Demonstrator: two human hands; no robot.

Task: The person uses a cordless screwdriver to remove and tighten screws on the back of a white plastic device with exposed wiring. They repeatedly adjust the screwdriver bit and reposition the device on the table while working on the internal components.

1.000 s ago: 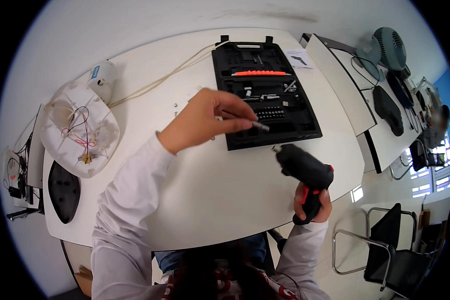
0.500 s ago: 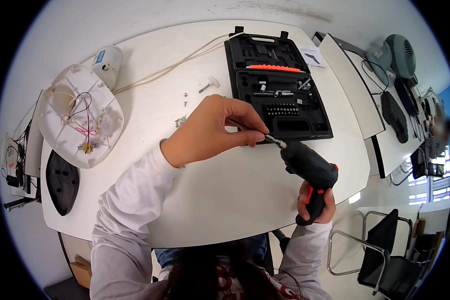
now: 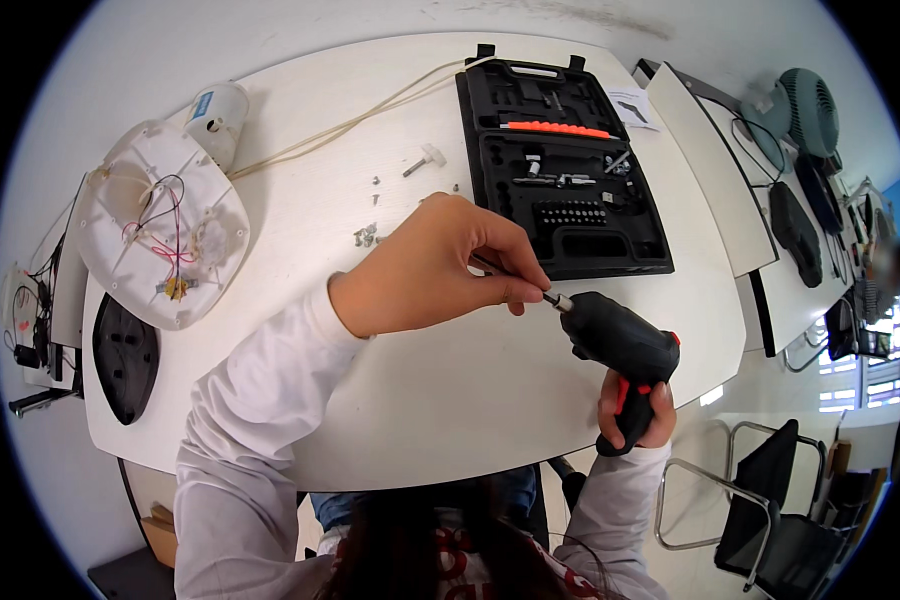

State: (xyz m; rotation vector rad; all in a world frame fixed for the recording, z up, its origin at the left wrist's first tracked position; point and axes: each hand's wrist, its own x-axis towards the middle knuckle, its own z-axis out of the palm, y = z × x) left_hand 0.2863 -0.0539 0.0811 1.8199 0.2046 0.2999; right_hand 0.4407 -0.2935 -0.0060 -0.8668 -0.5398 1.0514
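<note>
My right hand (image 3: 642, 412) is wrapped round the grip of a black cordless screwdriver (image 3: 618, 332) with red accents. The tool points up and to the left, over the table. Between thumb and fingers, my left hand (image 3: 440, 265) pinches a thin dark screwdriver bit (image 3: 553, 296), mostly hidden in the fingers. One end of it meets the silver chuck (image 3: 564, 303); how deep it sits I cannot tell. Just beyond both hands lies an open black tool case (image 3: 568, 257) with rows of small bits, sockets and an orange flexible shaft (image 3: 558, 130).
Loose screws (image 3: 366, 237) and a white-headed bolt (image 3: 424, 161) lie beyond my left wrist. At the left are a white plastic housing (image 3: 120, 235) with exposed wires, a white cylindrical part (image 3: 217, 118) and a black oval base (image 3: 125, 362). A chair (image 3: 770, 500) stands at the lower right.
My left fingertips have come slightly closer to the chuck, and less of the bit shows between them. The screwdriver stays in my right hand. The whole view has shifted a little.
</note>
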